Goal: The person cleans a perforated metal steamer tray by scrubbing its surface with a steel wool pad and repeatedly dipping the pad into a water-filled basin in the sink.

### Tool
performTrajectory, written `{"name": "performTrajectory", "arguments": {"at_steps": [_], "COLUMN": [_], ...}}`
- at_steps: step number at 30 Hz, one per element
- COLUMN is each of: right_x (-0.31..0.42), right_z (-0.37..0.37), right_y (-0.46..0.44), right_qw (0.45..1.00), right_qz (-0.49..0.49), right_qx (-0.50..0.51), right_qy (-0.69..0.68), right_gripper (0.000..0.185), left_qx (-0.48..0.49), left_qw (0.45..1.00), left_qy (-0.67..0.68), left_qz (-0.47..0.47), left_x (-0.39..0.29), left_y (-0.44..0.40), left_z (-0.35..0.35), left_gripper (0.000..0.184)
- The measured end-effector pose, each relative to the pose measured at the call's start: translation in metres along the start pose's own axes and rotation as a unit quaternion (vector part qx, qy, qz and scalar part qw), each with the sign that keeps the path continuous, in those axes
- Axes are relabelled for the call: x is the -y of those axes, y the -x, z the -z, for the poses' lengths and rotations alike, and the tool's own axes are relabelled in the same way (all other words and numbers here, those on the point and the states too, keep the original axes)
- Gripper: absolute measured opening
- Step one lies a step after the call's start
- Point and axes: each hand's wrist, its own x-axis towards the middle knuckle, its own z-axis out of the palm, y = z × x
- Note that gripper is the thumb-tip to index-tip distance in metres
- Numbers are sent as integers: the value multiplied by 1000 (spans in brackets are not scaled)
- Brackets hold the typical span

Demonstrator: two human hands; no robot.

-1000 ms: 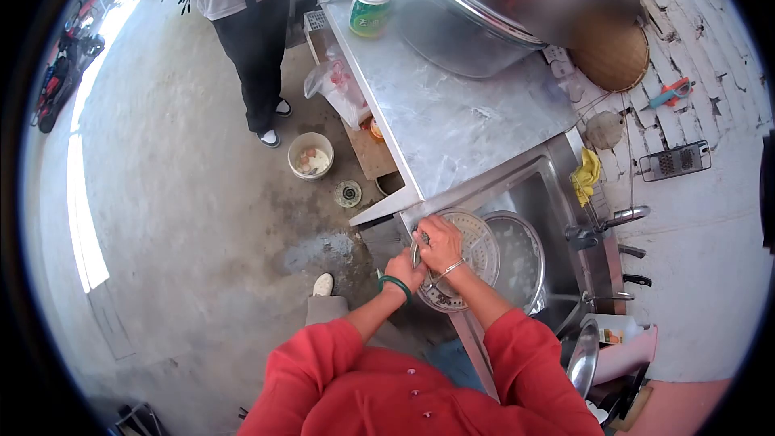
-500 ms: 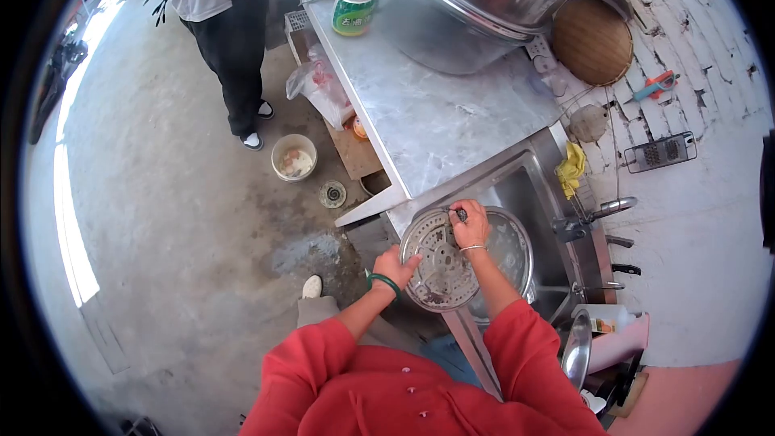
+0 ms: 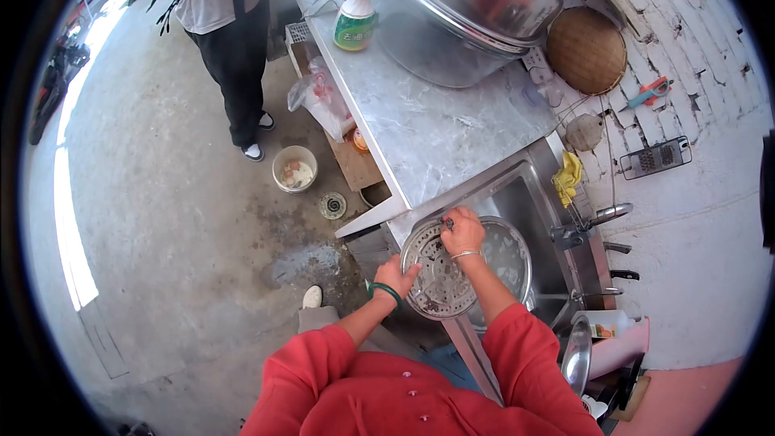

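A round metal steamer plate [image 3: 440,281] with punched holes and dark stains is tilted over the near edge of the sink. My left hand [image 3: 395,277], wearing a green bangle, is closed on its left rim, thumb on top. My right hand [image 3: 463,232], with a silver bangle, pinches a small dark scouring pad [image 3: 448,224] against the plate's upper part; fingers hide some of the pad. Beneath and right of the plate, a round metal basin [image 3: 510,254] with cloudy water rests in the steel sink [image 3: 517,194].
A faucet [image 3: 609,214] and yellow cloth [image 3: 568,173] are at the sink's wall side. The marble-look counter [image 3: 452,129] bears a spray bottle [image 3: 355,16] and large lidded pot [image 3: 460,32]. On the floor stands a bucket [image 3: 295,169], near another person [image 3: 230,48].
My right hand has shifted slightly left with the scouring pad across the plate's upper part. My left hand keeps its hold on the rim. The view has tilted a little.
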Motion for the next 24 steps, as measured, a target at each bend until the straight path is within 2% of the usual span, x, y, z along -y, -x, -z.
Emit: {"name": "performTrajectory", "arguments": {"at_steps": [2, 6, 9, 11, 12, 16, 18, 19, 21, 22, 24], "right_x": [3, 22, 42, 52, 55, 44, 38, 34, 25, 13, -11], "right_z": [-3, -5, -5, -3, -1, 4, 2, 1, 2, 1, 0], "right_y": [-3, 0, 10, 21, 27, 25, 18, 13, 0, -4, -9], "right_qw": [999, 999, 995, 975, 968, 947, 941, 942, 970, 970, 997], "right_qz": [32, 31, 87, 204, 231, 290, 315, 313, 242, 242, 71], "right_qx": [17, 36, 51, 78, 96, 114, 101, 101, 15, 15, 10], "right_qy": [34, 21, -5, -29, -31, -73, -65, -68, -20, -23, -27], "right_gripper": [14, 15, 17, 19, 19, 14, 20, 20, 18, 18, 14], "left_qx": [0, -7, 5, 19, 9, -6, -3, 1, 4, 7, -19], "left_qw": [1000, 1000, 1000, 1000, 1000, 1000, 1000, 1000, 999, 999, 999], "left_qy": [2, 11, 13, 13, 13, 26, 29, 30, 32, 36, 42], "left_qz": [-7, -2, 2, 3, -9, -11, -7, -5, -3, 0, -5], "left_x": [2, 0, -7, -5, -3, -2, -5, -7, -9, -9, -2], "left_y": [-1, 1, 0, 2, 2, 1, 2, 4, 5, 5, 5], "left_z": [-3, -2, 5, 5, 3, 0, 3, 5, 7, 8, 1], "left_gripper": [48, 48, 47, 47, 46, 44, 44, 44, 43, 43, 43]}}
